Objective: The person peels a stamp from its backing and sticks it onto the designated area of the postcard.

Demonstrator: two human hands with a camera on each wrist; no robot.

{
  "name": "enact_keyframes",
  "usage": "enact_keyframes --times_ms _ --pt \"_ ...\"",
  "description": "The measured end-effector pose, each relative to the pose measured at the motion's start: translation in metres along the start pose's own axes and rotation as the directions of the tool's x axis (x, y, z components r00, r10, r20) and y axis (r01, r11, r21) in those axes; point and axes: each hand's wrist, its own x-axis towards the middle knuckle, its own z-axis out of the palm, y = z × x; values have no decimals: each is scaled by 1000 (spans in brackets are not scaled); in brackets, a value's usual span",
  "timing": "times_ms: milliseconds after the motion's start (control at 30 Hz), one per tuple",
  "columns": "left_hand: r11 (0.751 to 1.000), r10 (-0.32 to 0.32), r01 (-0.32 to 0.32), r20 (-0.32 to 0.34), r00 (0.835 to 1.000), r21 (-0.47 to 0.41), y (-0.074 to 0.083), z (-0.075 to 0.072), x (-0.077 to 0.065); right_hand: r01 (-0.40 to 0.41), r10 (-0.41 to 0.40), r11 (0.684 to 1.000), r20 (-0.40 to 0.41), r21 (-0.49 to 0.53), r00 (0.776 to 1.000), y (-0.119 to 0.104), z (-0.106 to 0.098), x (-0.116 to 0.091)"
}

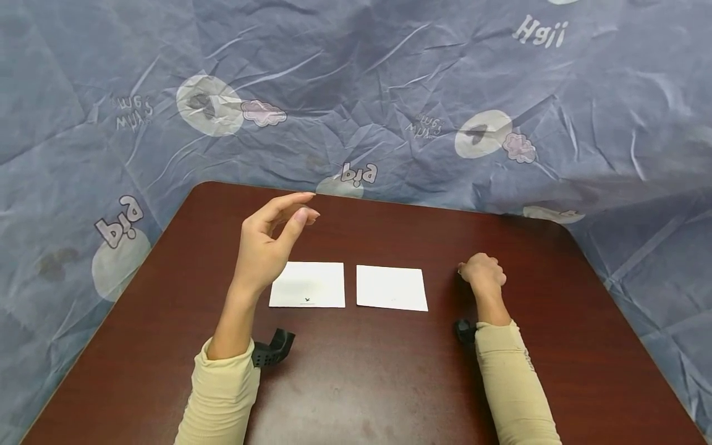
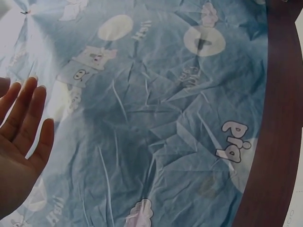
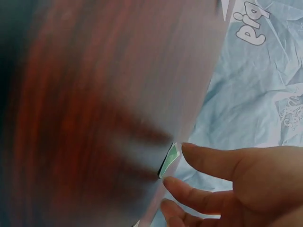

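Loosely curved — left hand (image 1: 264, 248) raised; right hand (image 1: 483, 274) low, pinching green piece (image 3: 171, 159)

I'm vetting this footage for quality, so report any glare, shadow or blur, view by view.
Head: pale glare on the table near the bottom. Left wrist: the left hand dim, the patterned sheet washed out at top left. Right wrist: the table blurred, dark toward the left; dark smears beside the right hand, shadow or reflection, can't tell.
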Motion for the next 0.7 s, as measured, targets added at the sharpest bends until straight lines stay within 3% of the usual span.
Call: enact_keyframes --times_ms 533,700 --pt "1000 0 0 -5 1000 -14 0 0 1 -16 13 997 37 80 999 6 -1 -2" --pt "1000 1 -1 8 1000 -8 0 -1 1 -20 18 998 39 55 999 6 -2 -1"
